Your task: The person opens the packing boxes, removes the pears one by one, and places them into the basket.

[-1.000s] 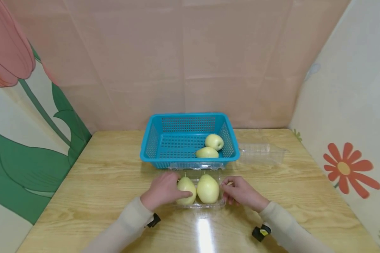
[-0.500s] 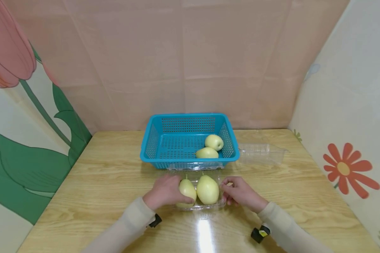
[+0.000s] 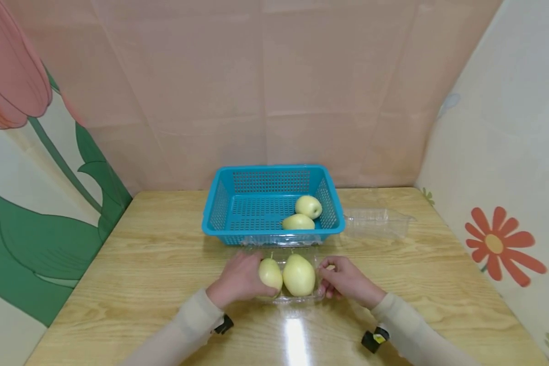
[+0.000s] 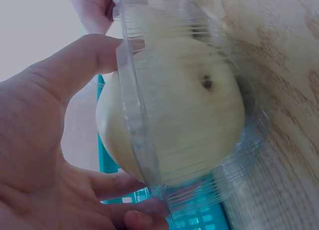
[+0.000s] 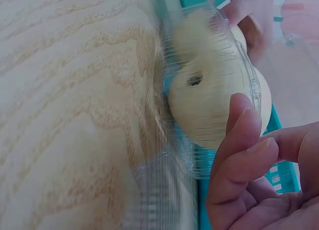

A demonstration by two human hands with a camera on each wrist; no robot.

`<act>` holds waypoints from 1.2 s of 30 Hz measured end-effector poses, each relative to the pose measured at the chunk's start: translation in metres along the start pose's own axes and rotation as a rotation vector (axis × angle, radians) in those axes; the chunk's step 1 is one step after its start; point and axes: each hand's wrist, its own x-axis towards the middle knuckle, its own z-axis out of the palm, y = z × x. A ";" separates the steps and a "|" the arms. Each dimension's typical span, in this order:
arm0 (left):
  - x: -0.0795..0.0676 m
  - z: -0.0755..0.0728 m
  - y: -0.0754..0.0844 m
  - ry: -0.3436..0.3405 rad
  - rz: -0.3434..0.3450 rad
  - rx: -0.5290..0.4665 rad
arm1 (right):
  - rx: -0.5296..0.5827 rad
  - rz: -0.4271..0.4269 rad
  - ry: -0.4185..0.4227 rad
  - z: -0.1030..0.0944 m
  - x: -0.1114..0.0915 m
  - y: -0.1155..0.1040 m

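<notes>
Two pale yellow-green pears lie side by side in a clear plastic clamshell box, its lid folded back toward the basket. My left hand grips the left pear, thumb on the near side and fingers on the far side. In the left wrist view that pear shows its dark blossom end through the ribbed wall. Beside it sits the right pear, stem pointing away from me. At the box's right edge my right hand holds the rim with curled fingers.
Behind the box stands a blue perforated basket with two more pears, one at the back and one in front. Another clear plastic box lies right of the basket on the wooden table.
My left hand has shifted slightly right and toward me, its thumb further round the left pear's near side. The right hand stays at the box edge.
</notes>
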 end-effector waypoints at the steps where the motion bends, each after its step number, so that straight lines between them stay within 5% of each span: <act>1: 0.000 0.000 0.000 -0.002 -0.007 -0.019 | 0.002 0.002 -0.001 0.000 0.000 0.000; 10: -0.003 -0.006 -0.006 -0.018 -0.068 -0.287 | 0.008 -0.006 0.000 -0.001 0.001 0.001; 22: -0.018 -0.028 -0.015 -0.081 -0.058 -0.466 | 0.021 -0.013 -0.001 0.000 0.001 0.002; 36: -0.047 -0.067 -0.039 -0.213 -0.023 -0.412 | 0.021 -0.009 -0.004 0.001 0.001 0.002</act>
